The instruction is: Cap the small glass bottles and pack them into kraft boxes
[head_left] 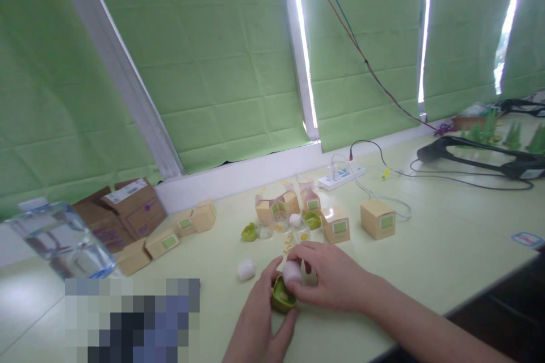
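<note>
My left hand (258, 323) is curled around a small green lid or cup (281, 296) low on the pale green table (447, 249). My right hand (330, 281) pinches a white cotton-like ball (292, 272) right above that green piece. Another white ball (246, 269) lies on the table to the left of my hands. Behind them stand small clear jars (279, 221), green lids (249, 232) and tan cardboard boxes with green labels (336, 225).
More small boxes (160, 243) and a brown carton (131, 207) lie at the left. A clear water bottle (59, 238) is close at the far left. A white power strip (343, 177), cables and a black device (481, 153) sit at the back right. Green blinds cover the window.
</note>
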Action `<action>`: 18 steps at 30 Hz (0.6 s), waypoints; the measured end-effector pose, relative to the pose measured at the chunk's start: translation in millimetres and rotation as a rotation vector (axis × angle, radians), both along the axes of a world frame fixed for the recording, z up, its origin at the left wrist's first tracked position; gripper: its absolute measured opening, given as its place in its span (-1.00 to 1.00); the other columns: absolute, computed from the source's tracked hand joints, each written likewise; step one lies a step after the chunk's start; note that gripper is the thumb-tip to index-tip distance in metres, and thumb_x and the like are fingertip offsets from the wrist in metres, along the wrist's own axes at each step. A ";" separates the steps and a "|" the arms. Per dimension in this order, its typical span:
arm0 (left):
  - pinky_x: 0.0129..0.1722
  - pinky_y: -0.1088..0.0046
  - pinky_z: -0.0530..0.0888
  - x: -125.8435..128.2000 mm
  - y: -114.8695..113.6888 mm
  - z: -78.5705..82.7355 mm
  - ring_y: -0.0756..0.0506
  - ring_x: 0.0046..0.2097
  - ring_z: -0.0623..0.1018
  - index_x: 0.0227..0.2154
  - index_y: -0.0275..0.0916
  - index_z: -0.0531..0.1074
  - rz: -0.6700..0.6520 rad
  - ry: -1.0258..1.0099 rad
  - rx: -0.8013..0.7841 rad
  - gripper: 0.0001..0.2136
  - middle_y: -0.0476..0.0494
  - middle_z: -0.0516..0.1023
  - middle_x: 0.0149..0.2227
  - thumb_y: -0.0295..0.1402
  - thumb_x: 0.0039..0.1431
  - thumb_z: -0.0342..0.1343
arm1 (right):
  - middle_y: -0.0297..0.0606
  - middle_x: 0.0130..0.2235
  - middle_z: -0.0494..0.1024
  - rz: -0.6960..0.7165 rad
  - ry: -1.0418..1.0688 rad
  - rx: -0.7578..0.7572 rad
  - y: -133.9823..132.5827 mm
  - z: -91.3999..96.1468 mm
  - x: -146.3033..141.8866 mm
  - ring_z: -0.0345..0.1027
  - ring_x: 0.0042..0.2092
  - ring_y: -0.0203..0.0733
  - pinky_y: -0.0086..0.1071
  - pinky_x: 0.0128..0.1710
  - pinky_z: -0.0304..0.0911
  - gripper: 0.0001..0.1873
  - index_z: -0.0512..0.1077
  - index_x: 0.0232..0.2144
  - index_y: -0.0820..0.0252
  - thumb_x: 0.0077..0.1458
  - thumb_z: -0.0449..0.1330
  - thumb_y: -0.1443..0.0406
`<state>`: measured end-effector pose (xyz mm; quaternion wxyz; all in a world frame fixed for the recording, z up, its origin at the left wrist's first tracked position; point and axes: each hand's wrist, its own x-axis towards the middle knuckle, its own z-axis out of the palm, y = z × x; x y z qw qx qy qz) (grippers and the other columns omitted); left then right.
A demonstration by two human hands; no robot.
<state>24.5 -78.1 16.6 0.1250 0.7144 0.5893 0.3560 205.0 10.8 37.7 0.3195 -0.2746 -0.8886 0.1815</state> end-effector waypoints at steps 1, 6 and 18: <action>0.17 0.13 0.37 -0.3 0.2 -1.1 -0.23 0.18 0.43 0.25 -0.18 0.15 0.023 0.014 -0.007 -0.42 -0.31 0.42 0.16 -0.41 0.14 0.09 | -0.27 -0.24 0.54 -0.010 0.002 0.000 0.0 -0.1 -0.3 0.38 -0.24 -0.18 -0.36 -0.25 0.22 -0.75 0.44 -0.19 0.15 0.07 0.20 0.19; 0.08 0.16 0.45 0.0 1.5 -4.9 -0.21 0.09 0.50 0.27 -0.17 0.08 0.086 0.071 0.002 -0.40 -0.30 0.45 0.10 -0.37 0.18 0.08 | -0.25 -0.26 0.52 -0.045 0.034 -0.021 0.0 0.9 -0.6 0.38 -0.25 -0.17 -0.35 -0.25 0.24 -0.77 0.44 -0.21 0.17 0.08 0.19 0.20; 0.00 0.20 0.50 -9.0 4.8 0.9 -0.21 0.02 0.50 -0.01 -0.13 0.43 0.213 0.118 0.261 -0.66 -0.20 0.44 -0.02 -0.34 0.12 0.18 | -0.27 -0.27 0.52 0.155 0.159 0.043 -5.6 4.3 3.5 0.36 -0.32 -0.23 -0.37 -0.28 0.26 -0.69 0.42 -0.13 0.16 0.05 0.23 0.21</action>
